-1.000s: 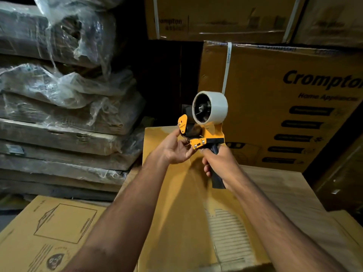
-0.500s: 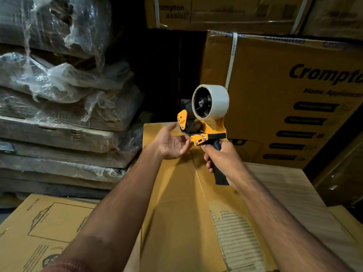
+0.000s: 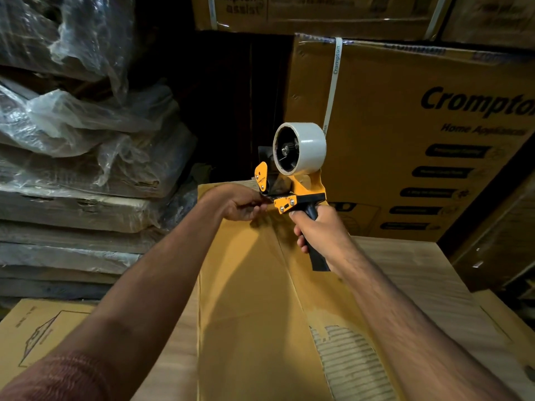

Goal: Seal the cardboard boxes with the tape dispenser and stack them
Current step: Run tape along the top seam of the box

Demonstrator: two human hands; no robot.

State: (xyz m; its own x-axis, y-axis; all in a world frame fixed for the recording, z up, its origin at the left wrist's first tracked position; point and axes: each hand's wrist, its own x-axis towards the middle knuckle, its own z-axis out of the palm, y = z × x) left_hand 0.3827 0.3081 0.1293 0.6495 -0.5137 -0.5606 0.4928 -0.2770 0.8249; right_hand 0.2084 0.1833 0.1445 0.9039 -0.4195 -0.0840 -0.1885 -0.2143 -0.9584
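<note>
A yellow and black tape dispenser [image 3: 295,180] with a pale roll of tape [image 3: 304,147] is held upright above a brown cardboard box [image 3: 249,299] whose top flaps lie closed. My right hand [image 3: 317,233] grips the dispenser's black handle. My left hand [image 3: 241,205] sits at the dispenser's front end, with its fingertips pinching at the tape end by the blade. The tape end itself is too small and dark to make out. A torn patch of corrugation [image 3: 347,363] shows on the box's right flap.
A large printed carton [image 3: 419,134] stands behind the box, with more cartons [image 3: 318,13] stacked above it. Plastic-wrapped flat packs [image 3: 81,169] are piled at the left. Another printed box [image 3: 37,334] lies low at the left. A pale wooden surface [image 3: 428,279] extends to the right.
My left hand has turned from an open palm under the dispenser's front to fingertips pinching at the tape end. The dispenser stays upright in my right hand.
</note>
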